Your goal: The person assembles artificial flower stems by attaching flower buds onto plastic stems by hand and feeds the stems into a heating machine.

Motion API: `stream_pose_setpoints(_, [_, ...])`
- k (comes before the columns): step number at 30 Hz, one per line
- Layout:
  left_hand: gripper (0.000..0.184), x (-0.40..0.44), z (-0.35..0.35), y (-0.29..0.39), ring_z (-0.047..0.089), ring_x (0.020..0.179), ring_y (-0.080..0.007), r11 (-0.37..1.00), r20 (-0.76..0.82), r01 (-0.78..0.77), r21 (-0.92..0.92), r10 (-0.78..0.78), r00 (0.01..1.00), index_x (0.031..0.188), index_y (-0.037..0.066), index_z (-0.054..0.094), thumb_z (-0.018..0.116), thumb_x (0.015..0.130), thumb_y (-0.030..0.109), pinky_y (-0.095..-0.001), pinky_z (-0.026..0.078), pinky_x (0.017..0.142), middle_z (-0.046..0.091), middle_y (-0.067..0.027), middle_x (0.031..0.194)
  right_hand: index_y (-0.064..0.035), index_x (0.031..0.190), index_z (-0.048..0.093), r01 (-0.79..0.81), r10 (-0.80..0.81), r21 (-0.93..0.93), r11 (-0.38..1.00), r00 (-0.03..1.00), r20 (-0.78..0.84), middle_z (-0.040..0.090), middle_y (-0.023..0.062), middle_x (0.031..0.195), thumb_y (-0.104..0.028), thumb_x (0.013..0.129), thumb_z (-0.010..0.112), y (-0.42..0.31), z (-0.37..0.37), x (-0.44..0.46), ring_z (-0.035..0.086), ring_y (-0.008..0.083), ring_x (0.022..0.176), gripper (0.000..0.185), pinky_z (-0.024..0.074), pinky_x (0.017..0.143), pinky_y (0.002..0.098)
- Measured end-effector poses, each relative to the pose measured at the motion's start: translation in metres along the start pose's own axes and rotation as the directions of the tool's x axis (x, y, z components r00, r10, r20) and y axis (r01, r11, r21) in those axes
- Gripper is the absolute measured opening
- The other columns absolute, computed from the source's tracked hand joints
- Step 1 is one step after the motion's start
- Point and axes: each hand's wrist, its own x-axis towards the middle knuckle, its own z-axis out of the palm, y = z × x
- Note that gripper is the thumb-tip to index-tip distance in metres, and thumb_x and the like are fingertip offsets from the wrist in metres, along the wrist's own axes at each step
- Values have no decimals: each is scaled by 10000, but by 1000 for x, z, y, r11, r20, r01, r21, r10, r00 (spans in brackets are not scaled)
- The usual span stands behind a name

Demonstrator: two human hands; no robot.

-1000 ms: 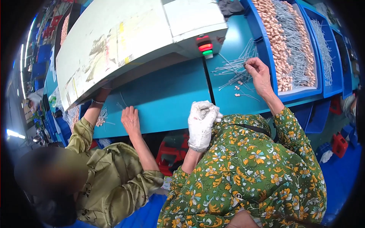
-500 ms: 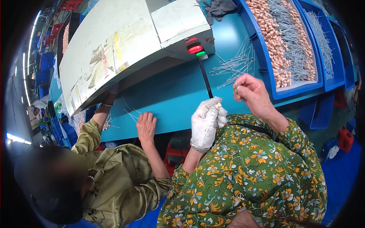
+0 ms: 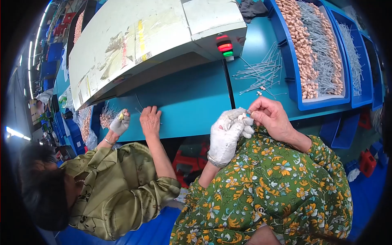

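My left hand, in a worn white glove, is closed at the table's front edge, fingertips pinched together. My bare right hand has thumb and forefinger pinched right beside the glove's fingertips. Whatever the two hands pinch is too small and too covered to name. Just beyond my right hand, a few small copper-coloured pieces lie on the table. Behind them is a loose pile of thin grey wire-like rods.
A blue bin of copper-tipped rods stands right, with another blue bin beyond. A white machine housing with a red-green light overhangs the teal table. At left, a co-worker's gloved hand and bare hand.
My right hand has moved down and left to meet my gloved left hand. The small copper-coloured pieces now show on the table. The co-worker's gloved hand has come out from under the housing.
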Motion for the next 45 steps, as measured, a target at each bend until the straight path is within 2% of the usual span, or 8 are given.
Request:
stream_pose_setpoints(3, [204, -4, -2, 0, 602, 687, -147, 998, 4, -16, 66, 16, 1000, 1089, -43, 486, 490, 903, 40, -253, 505, 593, 607, -126, 889, 13, 849, 551, 74, -71, -153, 986, 997, 21, 569, 13, 687, -28, 837, 540, -1, 1, -4, 480, 54, 581, 45, 404, 519, 227])
stream_pose_setpoints(6, [171, -5, -1, 1, 605, 684, -138, 992, 16, -49, 119, 47, 999, 1065, -38, 490, 471, 914, 40, -247, 507, 593, 612, -128, 885, 17, 815, 556, 176, -176, -391, 903, 984, 38, 579, 59, 675, -9, 809, 549, -7, 3, -5, 518, 119, 568, 28, 415, 526, 271])
stream_pose_setpoints(12, [145, -8, -1, -1, 597, 642, -152, 979, -27, -44, 201, 50, 998, 1017, -45, 516, 488, 898, 33, -256, 498, 560, 613, -128, 810, 31, 777, 557, 360, -348, -515, 778, 929, 124, 573, 142, 699, 29, 755, 543, -12, 4, -8, 565, 278, 612, 26, 440, 553, 342])
stream_pose_setpoints(22, [194, -20, -6, -4, 609, 658, -166, 986, 18, 65, 155, -69, 997, 1059, -48, 525, 509, 882, 29, -267, 511, 587, 626, -146, 842, 44, 754, 526, 332, -264, -533, 778, 943, 202, 565, 184, 713, 30, 751, 538, -20, -2, -14, 560, 355, 657, 20, 437, 595, 400])
stream_pose_setpoints(25, [206, -24, -9, -2, 615, 702, -140, 967, 82, 58, 247, -81, 993, 1096, -25, 516, 485, 910, 58, -250, 508, 608, 622, -123, 902, 45, 750, 514, 286, -203, -526, 801, 956, 212, 562, 187, 710, 29, 757, 536, -24, -1, -15, 561, 364, 660, 28, 434, 596, 409])
stream_pose_setpoints(33, [184, -28, -8, -4, 604, 677, -113, 959, 11, 120, 258, -127, 992, 1065, -19, 530, 502, 907, 70, -235, 496, 584, 623, -98, 852, 45, 763, 499, 304, -164, -537, 787, 942, 294, 568, 191, 701, 40, 763, 545, -22, 1, -17, 570, 379, 657, 47, 433, 569, 413])
stream_pose_setpoints(36, [153, -31, -6, -7, 582, 621, -112, 955, -44, 133, 263, -126, 991, 1020, -26, 541, 510, 897, 60, -232, 481, 553, 624, -99, 804, 49, 761, 499, 232, -68, -566, 791, 953, 296, 575, 201, 692, 44, 760, 555, -25, 3, -18, 578, 391, 644, 56, 434, 554, 426])
stream_pose_setpoints(45, [115, -42, -1, -13, 507, 509, -65, 920, -106, 203, 335, -177, 979, 948, 3, 579, 534, 891, 92, -194, 389, 448, 610, -64, 690, 50, 739, 494, 316, -136, -550, 773, 930, 342, 575, 193, 687, 68, 738, 563, -11, 2, -31, 592, 364, 642, 71, 449, 544, 408])
